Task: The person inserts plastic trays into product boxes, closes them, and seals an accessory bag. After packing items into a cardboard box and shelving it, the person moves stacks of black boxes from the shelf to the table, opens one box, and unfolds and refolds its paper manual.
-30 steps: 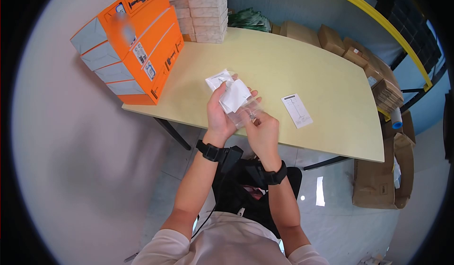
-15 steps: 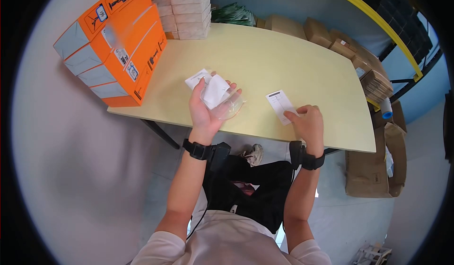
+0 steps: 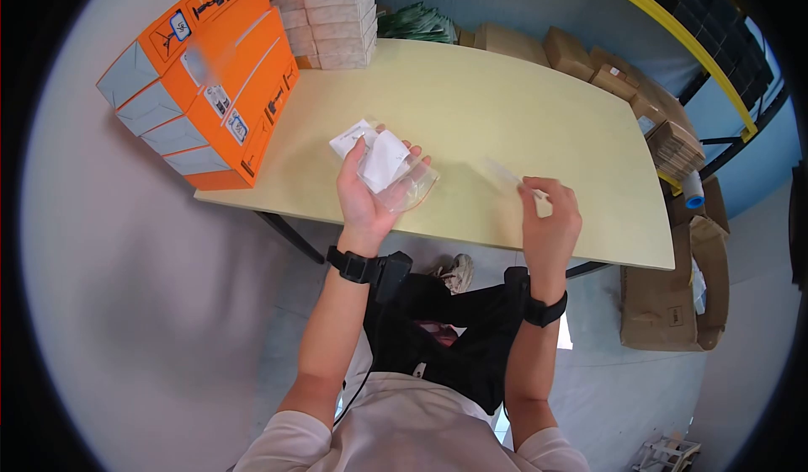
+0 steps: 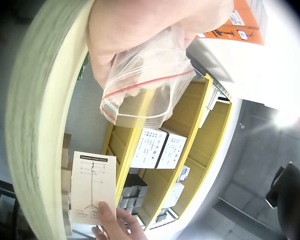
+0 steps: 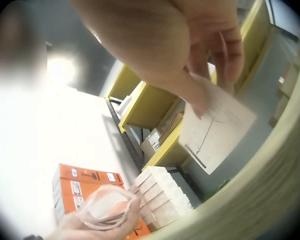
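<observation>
A clear zip bag (image 3: 408, 187) with white papers (image 3: 385, 160) lies in the left hand (image 3: 362, 198), whose thumb presses on it. The left wrist view shows the bag's red-lined mouth (image 4: 150, 85) gaping. Over the table's right part, the right hand (image 3: 551, 224) pinches a printed card (image 3: 505, 171) between thumb and fingers, raised off the surface and seen nearly edge-on. In the left wrist view the card (image 4: 93, 185) shows a line drawing of a stand. Bag and card are apart.
Orange boxes (image 3: 227, 76) stand stacked at the table's left end, beside white boxes (image 3: 332, 19). Cardboard boxes (image 3: 568, 53) line the far edge below a yellow shelf beam (image 3: 673, 38). An open carton (image 3: 673, 304) sits on the floor at right.
The right hand has left the bag, moved right to the card on the table, and lifted it. The left hand has kept the bag, whose mouth now shows wider.
</observation>
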Available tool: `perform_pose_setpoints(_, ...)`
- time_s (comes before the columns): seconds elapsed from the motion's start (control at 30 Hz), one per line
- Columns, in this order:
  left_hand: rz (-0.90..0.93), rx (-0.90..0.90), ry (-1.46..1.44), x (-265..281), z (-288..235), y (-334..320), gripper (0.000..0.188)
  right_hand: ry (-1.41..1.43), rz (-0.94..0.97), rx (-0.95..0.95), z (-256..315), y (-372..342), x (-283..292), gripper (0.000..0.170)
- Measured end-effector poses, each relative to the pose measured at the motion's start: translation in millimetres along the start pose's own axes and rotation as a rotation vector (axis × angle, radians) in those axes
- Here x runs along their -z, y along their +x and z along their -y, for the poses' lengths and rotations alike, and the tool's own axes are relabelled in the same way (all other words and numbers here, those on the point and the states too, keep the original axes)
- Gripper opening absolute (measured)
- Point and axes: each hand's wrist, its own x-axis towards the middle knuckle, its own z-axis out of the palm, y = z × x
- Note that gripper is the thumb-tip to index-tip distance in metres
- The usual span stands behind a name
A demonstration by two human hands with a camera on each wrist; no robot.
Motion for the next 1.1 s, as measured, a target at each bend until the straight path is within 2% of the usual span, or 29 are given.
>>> perform_pose_setpoints(0.03,-0.002,0.0,0.003,1.1,-0.4,0.2,0.037,-0.113,-0.009,0.292,-4.3,-4.1,-1.1,0.022)
perform_pose_setpoints(0.07,0.016,0.006,-0.007,2.4,-0.7,0.8,0.037,-0.111,-0.007,0.292,-2.6,-8.4,1.3,0.022)
perform_pose_setpoints(0.13,0.032,0.012,-0.021,3.4,-0.6,1.3,0.037,-0.094,0.336,0.247,3.2,-15.2,9.8,0.027)
perform_pose_setpoints(0.2,0.024,0.012,-0.026,2.1,0.5,1.2,0.037,-0.078,0.35,0.259,5.5,-14.1,10.3,0.033)
perform_pose_setpoints(0.3,-0.005,0.008,-0.022,0.1,0.3,0.8,0.036,-0.076,0.238,0.145,9.8,-11.9,5.2,0.041)
perform_pose_setpoints(0.37,-0.004,0.006,-0.015,-1.2,0.1,0.1,0.036,-0.342,0.31,-0.006,8.0,-11.5,2.6,0.044)
perform_pose_setpoints(0.4,-0.009,0.002,-0.012,-0.8,-0.7,-0.2,0.036,-0.34,0.31,-0.001,6.1,-10.8,1.4,0.044)
perform_pose_setpoints(0.5,0.016,0.009,-0.029,1.0,-1.5,-0.3,0.035,-0.22,0.377,-0.036,1.0,-10.3,0.2,0.048)
perform_pose_setpoints(0.57,0.008,0.007,-0.028,-0.7,-1.3,-1.0,0.035,-0.04,0.407,-0.188,1.4,-10.5,-1.5,0.045)
perform_pose_setpoints(0.6,0.001,0.005,-0.027,-1.4,-1.4,-1.2,0.035,-0.04,0.408,-0.186,3.9,-11.5,-1.5,0.045)
perform_pose_setpoints(0.67,0.007,0.005,-0.033,0.4,-1.2,-0.1,0.036,0.238,0.38,-0.308,11.3,-15.0,0.0,0.036)
perform_pose_setpoints(0.7,0.014,0.009,-0.038,1.2,-1.6,0.4,0.036,0.239,0.382,-0.305,12.3,-16.3,-0.1,0.036)
perform_pose_setpoints(0.77,0.009,0.003,-0.034,0.5,-1.8,-0.1,0.04,0.562,0.448,-0.389,13.7,-19.8,0.0,0.023)
perform_pose_setpoints(0.8,0.005,0.0,-0.031,-0.2,-1.7,-0.6,0.045,0.564,0.45,-0.39,15.9,-23.0,-0.4,0.023)
perform_pose_setpoints(0.87,-0.014,-0.001,-0.03,-1.1,-1.4,-0.4,0.045,0.795,0.382,-0.461,21.7,-30.2,-2.5,0.021)
perform_pose_setpoints(1.0,-0.041,-0.011,0.006,-6.8,-1.7,-2.7,0.046,0.778,0.419,-0.486,25.2,-39.5,-13.4,0.025)
perform_pose_setpoints(1.1,-0.019,0.0,0.002,-4.9,-0.7,-1.8,0.046,0.871,0.34,-0.488,30.1,-41.3,-28.4,0.028)
